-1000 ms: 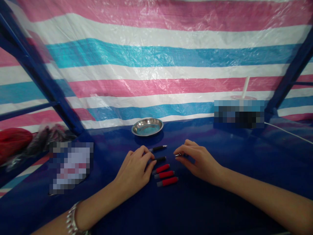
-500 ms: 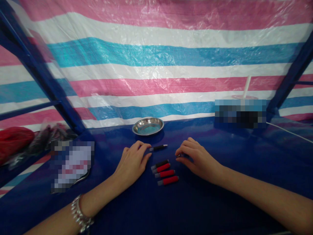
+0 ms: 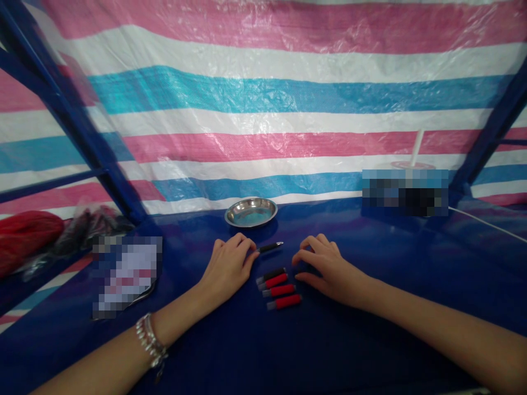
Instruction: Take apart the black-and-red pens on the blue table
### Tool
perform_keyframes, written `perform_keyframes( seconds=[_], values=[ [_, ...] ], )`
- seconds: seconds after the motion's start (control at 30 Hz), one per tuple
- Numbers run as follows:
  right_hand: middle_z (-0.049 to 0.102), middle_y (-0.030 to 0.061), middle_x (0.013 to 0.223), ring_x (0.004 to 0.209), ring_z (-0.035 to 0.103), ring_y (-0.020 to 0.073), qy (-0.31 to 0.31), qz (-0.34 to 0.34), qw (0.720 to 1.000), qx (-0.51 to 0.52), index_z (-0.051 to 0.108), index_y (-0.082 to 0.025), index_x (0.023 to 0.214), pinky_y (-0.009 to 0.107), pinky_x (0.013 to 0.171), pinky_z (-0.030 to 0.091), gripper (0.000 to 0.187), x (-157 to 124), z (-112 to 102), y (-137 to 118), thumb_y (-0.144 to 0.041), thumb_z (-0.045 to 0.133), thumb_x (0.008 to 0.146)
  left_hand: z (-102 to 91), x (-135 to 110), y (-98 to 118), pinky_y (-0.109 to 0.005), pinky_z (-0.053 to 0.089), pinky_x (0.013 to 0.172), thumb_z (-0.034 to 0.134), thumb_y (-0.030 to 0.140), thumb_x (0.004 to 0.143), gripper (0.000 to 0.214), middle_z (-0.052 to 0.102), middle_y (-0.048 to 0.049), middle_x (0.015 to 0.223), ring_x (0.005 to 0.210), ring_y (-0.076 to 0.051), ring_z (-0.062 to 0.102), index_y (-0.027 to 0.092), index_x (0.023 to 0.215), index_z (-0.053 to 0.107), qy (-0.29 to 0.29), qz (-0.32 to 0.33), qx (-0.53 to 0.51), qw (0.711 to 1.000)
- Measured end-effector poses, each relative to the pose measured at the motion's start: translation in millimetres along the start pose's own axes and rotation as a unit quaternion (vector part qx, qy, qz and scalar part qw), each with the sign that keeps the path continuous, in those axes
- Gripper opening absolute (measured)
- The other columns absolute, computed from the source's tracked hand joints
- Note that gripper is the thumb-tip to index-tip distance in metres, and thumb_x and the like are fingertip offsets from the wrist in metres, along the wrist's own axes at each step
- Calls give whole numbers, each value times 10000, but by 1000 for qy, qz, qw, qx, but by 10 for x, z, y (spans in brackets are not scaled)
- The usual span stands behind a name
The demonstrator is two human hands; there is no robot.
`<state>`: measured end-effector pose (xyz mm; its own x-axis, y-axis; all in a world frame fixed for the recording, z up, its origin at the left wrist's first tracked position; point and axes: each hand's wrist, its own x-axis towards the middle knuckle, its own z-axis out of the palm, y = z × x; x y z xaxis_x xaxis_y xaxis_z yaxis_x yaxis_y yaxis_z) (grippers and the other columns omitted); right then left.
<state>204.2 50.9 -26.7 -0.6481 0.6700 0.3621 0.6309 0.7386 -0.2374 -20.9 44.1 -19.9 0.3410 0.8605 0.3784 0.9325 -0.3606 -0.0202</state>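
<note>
Pinching the left end of a black pen [image 3: 270, 247] between thumb and fingertips, the left hand [image 3: 229, 266] grasps it just on the person's side of the metal dish [image 3: 252, 218]. This grip leaves the silver tip [image 3: 280, 243] uncovered and pointing rightward, probably to steady the pen without covering that end. The right hand [image 3: 329, 270], to the right of the dish and nearer the person, has a loosened grip: thumb and forefinger stand apart with nothing visible between them, though the undersides of the curled fingers are hidden. Farther from the dish than the pen, a black barrel [image 3: 274, 274] and three red barrels [image 3: 282, 291] lie on the table [image 3: 247, 356] in a slanting row. Side by side and similarly aligned, they seem arranged for easy reach. The dish sits before the striped sheet [image 3: 263, 120], apparently out of the hands' way.
</note>
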Motion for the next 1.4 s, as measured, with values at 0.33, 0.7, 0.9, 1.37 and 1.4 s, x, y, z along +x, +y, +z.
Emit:
perform_keyframes(
  seconds=[0.33,0.7,0.9,1.37,1.4],
  values=[
    [534,48,923,858,412,188,52,30,998,21,545,-215,940,340,709,334,193,22,-38,63,-335,455,819,-149,-108,164,-312,286,671,413,180,843,94,538,-22,874,814,-158,495,159,886,494,63,77,-46,994],
    [533,19,747,742,408,136,32,-49,991,122,532,-170,729,303,684,309,199,33,-87,24,-262,406,853,-197,-169,303,-323,279,655,386,170,851,130,545,-61,889,820,-178,497,137,885,506,111,132,-11,985],
    [538,20,741,741,399,140,36,-54,989,133,521,-164,720,298,660,302,189,25,-104,5,-245,410,850,-203,-177,329,-338,253,638,347,181,859,172,521,-68,881,768,-191,481,149,838,515,86,144,46,985],
    [565,19,802,774,410,154,50,-27,994,94,523,-184,843,299,657,271,163,8,-131,-16,-333,459,822,-241,-189,334,-333,239,617,283,181,880,254,532,-40,772,680,-169,464,146,796,520,83,153,51,983],
    [563,20,792,768,409,153,49,-26,994,95,528,-183,825,300,657,271,177,10,-135,-21,-333,434,835,-242,-188,335,-334,240,616,279,181,881,257,534,-41,774,681,-169,466,144,798,520,86,154,48,983]
  ],
)
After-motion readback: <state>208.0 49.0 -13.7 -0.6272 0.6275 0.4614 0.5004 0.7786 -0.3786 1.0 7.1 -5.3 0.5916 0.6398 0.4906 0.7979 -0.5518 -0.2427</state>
